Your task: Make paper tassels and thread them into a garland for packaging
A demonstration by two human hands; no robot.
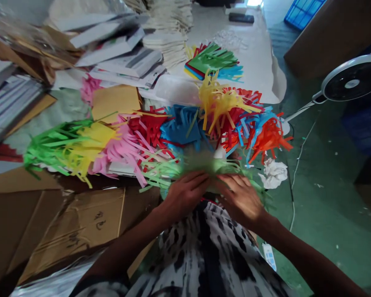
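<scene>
A pale green sheet of fringed paper (198, 163), smeared by motion, spans the space between my hands at the table's near edge, close to my body. My left hand (187, 193) grips its left part with bent fingers, while my right hand (239, 196) grips the right part; both thumbs are largely hidden. Cut strips spread out to either side. Just beyond lie fringed papers in blue (182, 123), red (150, 126), pink (122, 146), yellow (94, 142) and green (57, 142). Orange fringed paper (268, 134) is at the right, with another yellow bunch (218, 101) behind the blue.
Farther back are a green-topped fringed stack (214, 57), a clear plastic tray (177, 88) and piled flat white packs (126, 62). Crumpled white paper (274, 173) and a round fan (352, 82) stand right. Below left is an open cardboard box (89, 222).
</scene>
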